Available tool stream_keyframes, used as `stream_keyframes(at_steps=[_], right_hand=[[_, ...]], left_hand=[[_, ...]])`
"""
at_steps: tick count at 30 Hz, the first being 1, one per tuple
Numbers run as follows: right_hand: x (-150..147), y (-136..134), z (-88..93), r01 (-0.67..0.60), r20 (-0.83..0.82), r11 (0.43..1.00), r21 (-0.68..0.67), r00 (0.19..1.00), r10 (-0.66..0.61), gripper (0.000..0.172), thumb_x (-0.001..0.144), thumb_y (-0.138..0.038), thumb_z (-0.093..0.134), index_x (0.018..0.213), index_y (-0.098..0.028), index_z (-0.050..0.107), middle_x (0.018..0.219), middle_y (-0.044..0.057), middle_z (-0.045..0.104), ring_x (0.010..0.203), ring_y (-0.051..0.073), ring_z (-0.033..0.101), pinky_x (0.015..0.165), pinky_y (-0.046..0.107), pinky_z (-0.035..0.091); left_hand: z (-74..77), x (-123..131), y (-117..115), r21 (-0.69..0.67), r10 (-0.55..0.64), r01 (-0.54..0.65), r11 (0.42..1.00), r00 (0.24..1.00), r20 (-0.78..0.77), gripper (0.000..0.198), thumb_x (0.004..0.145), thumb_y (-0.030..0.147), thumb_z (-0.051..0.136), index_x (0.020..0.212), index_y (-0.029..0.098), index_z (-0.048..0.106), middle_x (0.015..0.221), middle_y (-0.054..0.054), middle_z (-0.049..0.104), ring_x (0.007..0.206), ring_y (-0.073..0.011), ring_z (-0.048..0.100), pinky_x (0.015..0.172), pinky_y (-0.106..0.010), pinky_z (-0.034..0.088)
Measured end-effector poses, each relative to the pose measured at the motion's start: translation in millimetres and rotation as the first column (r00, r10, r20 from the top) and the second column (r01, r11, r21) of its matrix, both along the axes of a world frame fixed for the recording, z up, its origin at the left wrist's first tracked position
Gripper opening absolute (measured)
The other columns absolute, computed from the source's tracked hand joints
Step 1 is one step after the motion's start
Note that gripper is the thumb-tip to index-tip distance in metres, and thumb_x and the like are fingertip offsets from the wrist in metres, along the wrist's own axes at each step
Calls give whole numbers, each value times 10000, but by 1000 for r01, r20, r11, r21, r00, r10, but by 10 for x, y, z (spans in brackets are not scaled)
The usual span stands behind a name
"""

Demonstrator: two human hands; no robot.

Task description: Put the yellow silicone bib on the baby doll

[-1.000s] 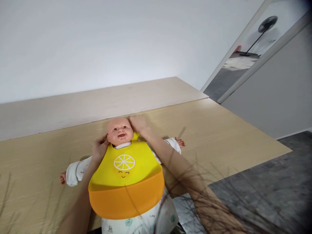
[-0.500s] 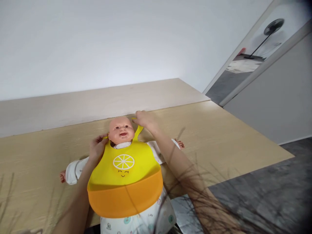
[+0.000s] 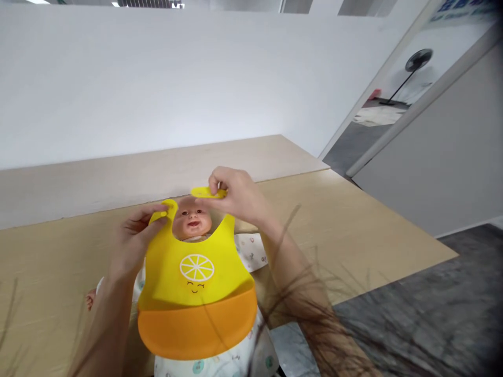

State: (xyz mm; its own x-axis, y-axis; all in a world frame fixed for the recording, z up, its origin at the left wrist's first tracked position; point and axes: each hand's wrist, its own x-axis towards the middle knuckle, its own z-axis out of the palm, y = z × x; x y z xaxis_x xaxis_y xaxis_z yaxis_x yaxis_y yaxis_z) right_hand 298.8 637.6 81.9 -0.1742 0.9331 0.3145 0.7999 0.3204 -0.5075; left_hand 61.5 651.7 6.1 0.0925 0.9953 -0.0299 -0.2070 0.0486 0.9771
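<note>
A baby doll (image 3: pixel 192 222) in white printed clothes lies face up on the table. Over its chest is a yellow bib (image 3: pixel 165 262) with a white citrus slice, a smiling face and an orange catch pocket (image 3: pixel 198 330). My left hand (image 3: pixel 135 233) pinches the bib's neck strap on the left, beside the doll's head. My right hand (image 3: pixel 238 193) grips the end of the other strap, raised above the doll's head and covering part of its forehead. The two strap ends are apart.
The doll lies on a pale wooden table (image 3: pixel 353 225), with a raised board (image 3: pixel 236 154) along the back against a white wall (image 3: pixel 157 78). A standing fan (image 3: pixel 418 61) shows through the opening at the right. Dark hair strands cross the lower view.
Both hands have lifted the bib straps up from beside the doll's neck, and the right one has come in over the head. The camera view has tilted up a little.
</note>
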Motion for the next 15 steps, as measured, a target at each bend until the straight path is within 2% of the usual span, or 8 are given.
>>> stream_keyframes(at_steps=[2, 4, 8, 11, 15], right_hand=[[-128, -60, 4, -157, -24, 987, 37, 987, 158, 315, 847, -410, 744, 787, -171, 547, 861, 18, 586, 775, 137, 520, 710, 247, 333], [-237, -83, -32, -249, 7, 968, 18, 968, 249, 291, 861, -393, 739, 814, -172, 556, 903, 22, 573, 784, 137, 518, 703, 249, 333], [-357, -84, -129, -267, 107, 963, -36, 957, 270, 229, 887, -355, 725, 894, -179, 579, 993, 29, 561, 751, 127, 507, 676, 258, 346], [-384, -100, -166, -285, 126, 958, -33, 950, 287, 254, 901, -394, 721, 932, -185, 580, 1056, 43, 564, 783, 133, 537, 713, 267, 402], [-385, -124, -172, -277, 101, 960, -27, 955, 279, 275, 929, -441, 686, 996, -200, 573, 1106, 55, 588, 817, 145, 575, 758, 280, 457]], left_hand=[[89, 63, -38, 11, -82, 83, 997, 996, -17, 278, 674, 318, 895, 901, 213, 776, 1000, -42, 794, 838, -213, 735, 693, -274, 580], [127, 102, -74, -3, -136, 136, 991, 991, 3, 290, 691, 331, 884, 934, 211, 783, 1022, -56, 795, 835, -225, 744, 711, -294, 595], [109, 85, -127, -5, -182, 182, 983, 982, 44, 374, 686, 324, 876, 1031, 206, 791, 1072, -80, 791, 925, -263, 752, 749, -306, 616], [30, 49, -132, 21, -164, 164, 986, 986, 26, 368, 725, 336, 864, 1058, 206, 780, 1094, -84, 787, 988, -258, 747, 767, -282, 620], [-71, 39, -126, 102, -105, 107, 989, 994, -23, 486, 748, 349, 868, 1193, 232, 711, 1004, -66, 799, 853, -215, 761, 757, -290, 627]])
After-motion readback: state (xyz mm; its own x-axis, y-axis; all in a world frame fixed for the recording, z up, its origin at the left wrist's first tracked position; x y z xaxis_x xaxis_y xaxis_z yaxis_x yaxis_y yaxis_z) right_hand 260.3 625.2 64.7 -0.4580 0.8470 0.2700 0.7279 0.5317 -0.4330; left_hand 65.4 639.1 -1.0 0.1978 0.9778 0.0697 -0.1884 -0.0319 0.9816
